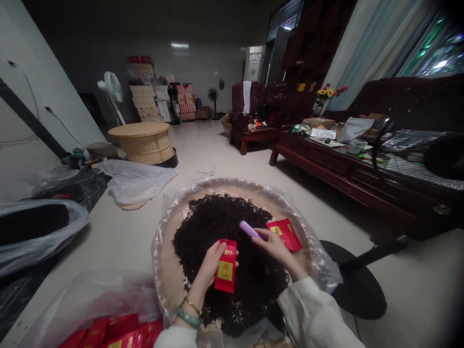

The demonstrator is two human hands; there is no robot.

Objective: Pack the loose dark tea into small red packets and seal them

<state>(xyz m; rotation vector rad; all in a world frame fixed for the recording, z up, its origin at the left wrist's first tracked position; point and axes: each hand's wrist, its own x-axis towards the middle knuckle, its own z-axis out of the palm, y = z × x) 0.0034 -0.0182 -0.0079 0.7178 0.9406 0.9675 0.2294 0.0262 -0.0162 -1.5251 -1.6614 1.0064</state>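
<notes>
My left hand (213,265) is closed round a red packet (226,285) with a yellow label, thumb on its front near the top. The packet stands upright over a heap of dark, dry loose leaves (210,222). My right hand (271,244) grips a slim light-purple stick-like tool (249,229), its rounded end pointing up and left. Tool and packet are apart. The leaves lie in a wide round tray (165,270) lined with clear plastic. More red packets (290,234) lie on the tray's right side, partly behind my right hand.
A clear plastic bag of red packets (123,328) sits at lower left. Another bag (81,224) with dark contents stands at the left edge. A black round stand base (362,295) is right of the tray. Beyond are a low dark wooden table (326,164) and a round drum-like stool (141,140).
</notes>
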